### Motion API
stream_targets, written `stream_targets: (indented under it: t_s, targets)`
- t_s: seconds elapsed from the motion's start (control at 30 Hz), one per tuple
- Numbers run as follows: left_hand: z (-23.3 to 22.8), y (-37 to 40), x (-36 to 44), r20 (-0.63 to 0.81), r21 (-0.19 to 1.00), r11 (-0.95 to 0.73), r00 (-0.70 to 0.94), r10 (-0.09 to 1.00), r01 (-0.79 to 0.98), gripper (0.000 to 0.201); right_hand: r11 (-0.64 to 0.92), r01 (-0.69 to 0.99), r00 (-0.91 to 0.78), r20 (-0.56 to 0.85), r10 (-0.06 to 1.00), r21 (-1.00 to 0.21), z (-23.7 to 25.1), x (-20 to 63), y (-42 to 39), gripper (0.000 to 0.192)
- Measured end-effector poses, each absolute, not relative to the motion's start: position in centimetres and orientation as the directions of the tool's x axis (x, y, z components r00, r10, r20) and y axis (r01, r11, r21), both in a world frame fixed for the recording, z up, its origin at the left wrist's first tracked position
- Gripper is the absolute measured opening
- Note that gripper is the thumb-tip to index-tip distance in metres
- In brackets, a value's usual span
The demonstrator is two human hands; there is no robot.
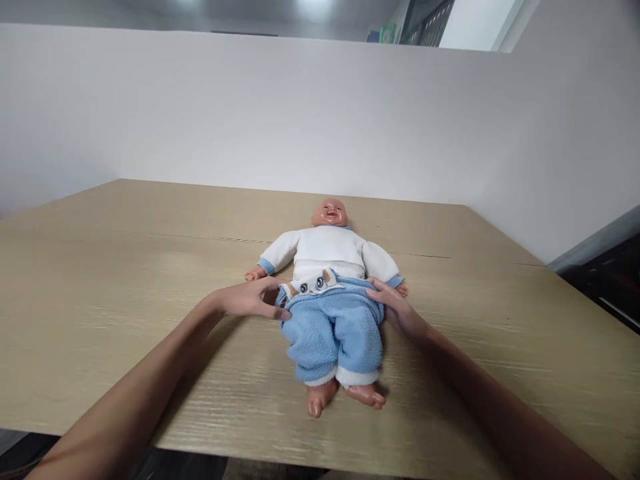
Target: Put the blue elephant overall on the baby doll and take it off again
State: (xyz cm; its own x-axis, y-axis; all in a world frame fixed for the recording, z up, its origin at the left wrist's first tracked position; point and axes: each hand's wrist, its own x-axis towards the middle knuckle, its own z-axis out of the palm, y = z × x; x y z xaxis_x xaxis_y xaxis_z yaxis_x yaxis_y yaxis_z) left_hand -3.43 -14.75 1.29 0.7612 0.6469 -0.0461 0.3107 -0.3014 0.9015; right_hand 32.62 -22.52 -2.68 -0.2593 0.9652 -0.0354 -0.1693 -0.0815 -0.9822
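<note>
A baby doll (331, 212) lies on its back on the table, head away from me and bare feet towards me. It has on a white long-sleeved top (327, 245) with blue cuffs. Blue fleece overalls (320, 333) cover its legs, their white bib (313, 285) with printed eyes folded down at the waist. My left hand (253, 298) curves around the overalls' left edge, thumb and fingers apart, tips touching the cloth. On the opposite side my right hand (400, 312) grips the overalls at the waist, some of its fingers hidden under the fabric.
The wooden table (150, 280) spreads out on both sides of the doll, with its near edge just in front of me. A white partition wall (300, 113) rises behind it. At the far right, beyond the table's edge, is a dark object (610, 267).
</note>
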Motion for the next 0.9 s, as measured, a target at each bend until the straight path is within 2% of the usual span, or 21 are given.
stream_targets:
  t_s: [0.13, 0.23, 0.33, 0.4, 0.5, 0.6, 0.73, 0.9]
  targets:
    - [0.6, -14.3, -3.2, -0.136, 0.949, -0.145, 0.777, 0.615, 0.281, 0.027, -0.08, -0.169, -0.285, -0.029, 0.958, -0.982, -2.5, 32.9, -22.6, 0.028]
    - [0.0, -13.9, -3.1, -0.071, 0.985, -0.075, 0.767, 0.637, 0.154, 0.028, 0.017, -0.078, -0.28, 0.038, 0.959, -0.997, -2.2, 33.4, -22.8, 0.03]
    - [-0.1, -13.6, -2.9, 0.017, 1.0, -0.019, 0.744, 0.668, -0.005, 0.032, 0.189, 0.11, -0.265, 0.154, 0.952, -0.976, -1.2, 33.5, -23.2, 0.027]
    - [0.3, -13.6, -2.4, 0.041, 0.999, -0.009, 0.723, 0.69, -0.047, 0.033, 0.277, 0.199, -0.25, 0.225, 0.942, -0.94, -0.3, 33.2, -23.4, 0.025]
    - [1.7, -13.8, -1.1, 0.098, 0.994, -0.105, 0.674, 0.732, -0.031, 0.032, 0.353, 0.258, -0.206, 0.306, 0.929, -0.899, 0.9, 32.1, -22.6, 0.025]
    - [3.7, -13.8, 0.3, 0.155, 0.981, -0.195, 0.584, 0.797, 0.005, 0.038, 0.335, 0.171, -0.117, 0.319, 0.941, -0.927, 1.4, 31.1, -20.2, 0.029]
    - [4.8, -13.1, 1.7, 0.124, 0.98, -0.188, 0.521, 0.845, 0.071, 0.048, 0.203, -0.005, 0.082, 0.202, 0.976, -0.979, 0.1, 31.0, -16.9, 0.044]
    - [2.2, -11.9, 0.9, 0.082, 0.978, -0.167, 0.504, 0.86, 0.125, 0.046, 0.2, 0.097, 0.107, 0.21, 0.972, -0.975, -2.7, 32.3, -16.9, 0.045]
